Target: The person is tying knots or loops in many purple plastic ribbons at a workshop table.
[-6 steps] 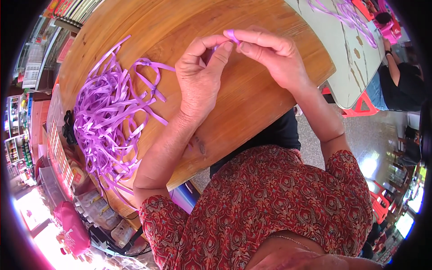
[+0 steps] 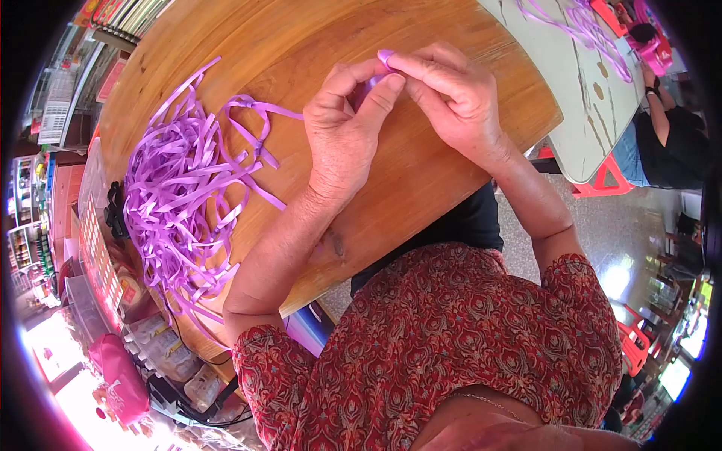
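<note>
Both my hands meet above the far part of the wooden table, pinching a purple ribbon (image 2: 386, 56) between them. My left hand (image 2: 346, 120) grips it with thumb and index finger. From the right, my right hand (image 2: 455, 94) closes on the same ribbon, which loops over the fingertips; the rest of that loop is mostly hidden by the fingers. A strand of the ribbon runs from behind my left hand to a knotted loop (image 2: 259, 109) on the table. Left of my left forearm lies a big tangled heap of purple ribbon (image 2: 177, 192).
The wooden table (image 2: 421, 177) has a curved edge. A pale marble-patterned table (image 2: 579, 98) adjoins it at the right, with more purple ribbon (image 2: 583, 34) on it. Beside that table sits another person (image 2: 669, 135). A pink pouch (image 2: 120, 379) and crowded shelves stand at left.
Both hands have shifted slightly; my left hand has moved a little to the right. My right index finger now presses further over the ribbon, and less of the loop shows.
</note>
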Available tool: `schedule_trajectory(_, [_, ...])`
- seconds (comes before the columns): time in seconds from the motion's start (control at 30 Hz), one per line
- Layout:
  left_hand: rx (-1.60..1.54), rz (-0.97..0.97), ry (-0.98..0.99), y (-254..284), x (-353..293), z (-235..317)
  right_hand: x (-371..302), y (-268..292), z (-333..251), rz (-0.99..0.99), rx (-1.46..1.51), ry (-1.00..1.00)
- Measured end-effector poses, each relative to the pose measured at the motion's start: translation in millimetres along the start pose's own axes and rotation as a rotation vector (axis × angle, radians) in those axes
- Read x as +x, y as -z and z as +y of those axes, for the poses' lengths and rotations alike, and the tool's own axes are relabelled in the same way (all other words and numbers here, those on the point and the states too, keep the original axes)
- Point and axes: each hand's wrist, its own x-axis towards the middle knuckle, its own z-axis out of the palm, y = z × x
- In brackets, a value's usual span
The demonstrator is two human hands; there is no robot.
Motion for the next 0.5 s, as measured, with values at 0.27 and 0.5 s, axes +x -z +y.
schedule_trajectory(0.27, [-0.05,-0.021,0.116,1.5,1.4,2.3,-1.4,1.6,-9.3,-0.015,0.1,-0.117])
schedule_trajectory(0.5, [-0.148,-0.008,0.194,-2.2,-3.0,13.6,-9.9,6.7,-4.4,-0.089,0.444,-0.329])
